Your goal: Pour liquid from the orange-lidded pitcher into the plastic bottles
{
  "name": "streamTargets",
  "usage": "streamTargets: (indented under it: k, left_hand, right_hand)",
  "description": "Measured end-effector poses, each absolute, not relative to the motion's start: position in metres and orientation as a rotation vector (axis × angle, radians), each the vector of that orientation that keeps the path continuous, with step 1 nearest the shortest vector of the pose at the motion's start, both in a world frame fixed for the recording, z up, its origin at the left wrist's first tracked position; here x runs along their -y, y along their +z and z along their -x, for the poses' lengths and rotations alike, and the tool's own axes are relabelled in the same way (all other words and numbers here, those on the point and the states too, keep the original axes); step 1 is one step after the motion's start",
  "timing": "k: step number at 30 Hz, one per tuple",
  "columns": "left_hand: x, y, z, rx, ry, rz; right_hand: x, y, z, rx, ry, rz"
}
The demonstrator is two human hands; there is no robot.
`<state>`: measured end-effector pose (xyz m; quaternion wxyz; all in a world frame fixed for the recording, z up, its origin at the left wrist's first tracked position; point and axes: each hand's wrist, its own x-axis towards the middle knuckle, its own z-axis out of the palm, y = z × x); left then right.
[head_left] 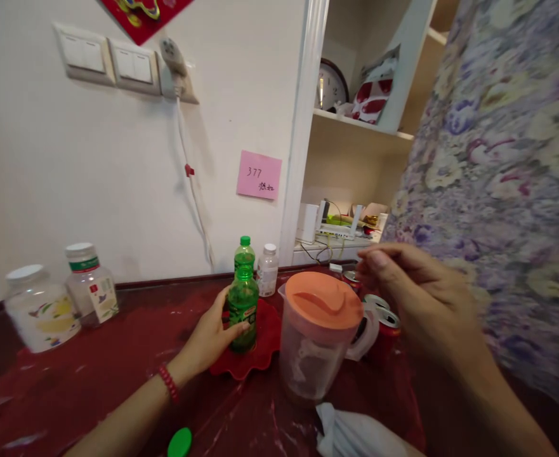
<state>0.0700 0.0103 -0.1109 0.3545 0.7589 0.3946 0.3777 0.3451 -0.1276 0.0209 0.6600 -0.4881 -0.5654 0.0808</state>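
My left hand (pixel 222 333) is wrapped round a green plastic bottle (pixel 243 298), which stands upright on a red scalloped plate (pixel 261 360) with no cap on its neck. Just behind it is another green bottle (pixel 244 254) with its green cap on. My right hand (pixel 415 295) is raised to the right of a clear pitcher (pixel 310 362) with an orange lid (pixel 324 298). Its thumb and fingers are pressed together; whether they hold something small is hidden. A flat green lid (pixel 179 442) lies at the near edge of view.
A white-capped bottle (pixel 268 270) stands behind the plate. Open red drink cans (pixel 388 327) are beside the pitcher's handle. Two white-lidded jars, a wide one (pixel 44 311) and a narrower one (pixel 87 282), stand at left. A whitish cloth or bag (pixel 355 431) lies in front; a floral curtain (pixel 502 184) hangs right.
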Motion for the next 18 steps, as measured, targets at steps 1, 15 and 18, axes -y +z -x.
streamTargets:
  k: [1, 15, 18]
  left_hand:
    - [-0.011, -0.111, -0.07, -1.033, 0.981, -1.984]
    - [-0.027, -0.127, -0.068, -1.057, 1.043, -1.991]
    - [-0.031, -0.131, -0.067, -1.03, 1.049, -1.98]
  right_hand:
    - [0.125, 0.012, -0.356, 1.318, 0.174, 1.22]
    - [0.11, -0.079, -0.389, 1.168, 0.823, 1.097]
    - [0.107, -0.093, -0.381, 1.037, 0.871, 1.029]
